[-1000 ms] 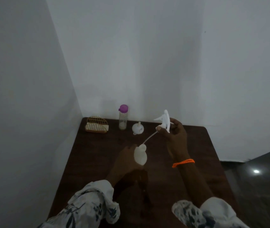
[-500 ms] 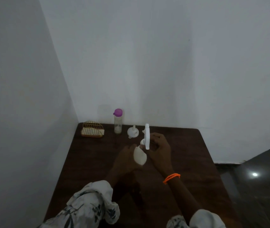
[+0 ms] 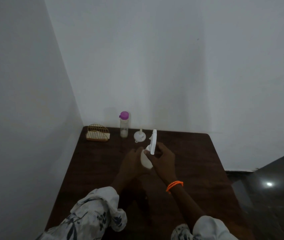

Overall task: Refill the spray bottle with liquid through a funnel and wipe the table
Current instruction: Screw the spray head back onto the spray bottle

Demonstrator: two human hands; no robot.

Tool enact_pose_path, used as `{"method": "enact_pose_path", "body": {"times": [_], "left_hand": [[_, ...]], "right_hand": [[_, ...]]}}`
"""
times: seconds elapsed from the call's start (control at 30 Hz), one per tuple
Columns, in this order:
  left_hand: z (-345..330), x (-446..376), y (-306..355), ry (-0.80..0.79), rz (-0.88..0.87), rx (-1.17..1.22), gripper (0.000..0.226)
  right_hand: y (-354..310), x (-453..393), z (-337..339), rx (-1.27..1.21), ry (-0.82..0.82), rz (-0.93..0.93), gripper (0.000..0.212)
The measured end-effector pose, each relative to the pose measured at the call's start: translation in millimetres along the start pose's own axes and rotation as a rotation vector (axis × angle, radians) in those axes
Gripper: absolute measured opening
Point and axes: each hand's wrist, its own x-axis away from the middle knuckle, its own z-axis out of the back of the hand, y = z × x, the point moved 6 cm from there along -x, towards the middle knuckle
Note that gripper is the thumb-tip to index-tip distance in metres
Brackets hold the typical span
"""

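Seating spray head (image 3: pixel 152 144) on spray bottle (image 3: pixel 145 161), left hand (image 3: pixel 131 162) gripping body, right hand (image 3: pixel 162 161) pinching head; probably twisting tight next.

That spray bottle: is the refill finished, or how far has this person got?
The spray head sits at the neck of the spray bottle: the right hand grips the head, the left hand holds the body. The funnel lies on the table beside the capped purple-lidded bottle. Whether the refill is finished or not yet begun cannot be told. No wiping is under way.
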Motion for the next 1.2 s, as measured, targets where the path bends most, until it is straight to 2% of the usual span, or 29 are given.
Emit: {"method": "enact_pose_path", "body": {"times": [0.23, 0.37, 0.57, 0.67, 0.77, 0.87, 1.0, 1.13, 1.2], "left_hand": [[0, -2, 1, 0.025, -0.018, 0.028, 0.083], [5, -3, 5, 0.047, -0.025, 0.042, 0.070], [11, -3, 12, 0.023, -0.013, 0.053, 0.075], [13, -3, 13, 0.040, -0.019, 0.044, 0.082], [14, -1, 19, 0.023, -0.039, 0.057, 0.080], [11, 0, 19, 0.026, -0.024, 0.051, 0.086], [7, -2, 19, 0.039, -0.029, 0.025, 0.074], [7, -2, 20, 0.038, -0.052, 0.020, 0.073], [7, -1, 20, 0.023, -0.053, 0.013, 0.072]], "right_hand": [[3, -5, -8, 0.118, 0.048, 0.025, 0.039], [3, -8, -10, 0.077, 0.027, 0.042, 0.036], [-3, -9, -6, 0.100, 0.056, 0.070, 0.033], [-3, -10, -1, 0.211, 0.063, 0.064, 0.026], [-4, -13, 3, 0.332, 0.054, 0.033, 0.033], [-4, -14, 6, 0.264, 0.019, 0.021, 0.037], [0, -10, 5, 0.115, 0.011, 0.020, 0.029], [-2, -8, 3, 0.113, 0.014, 0.061, 0.037], [0, -8, 3, 0.140, 0.024, 0.064, 0.031]]}}
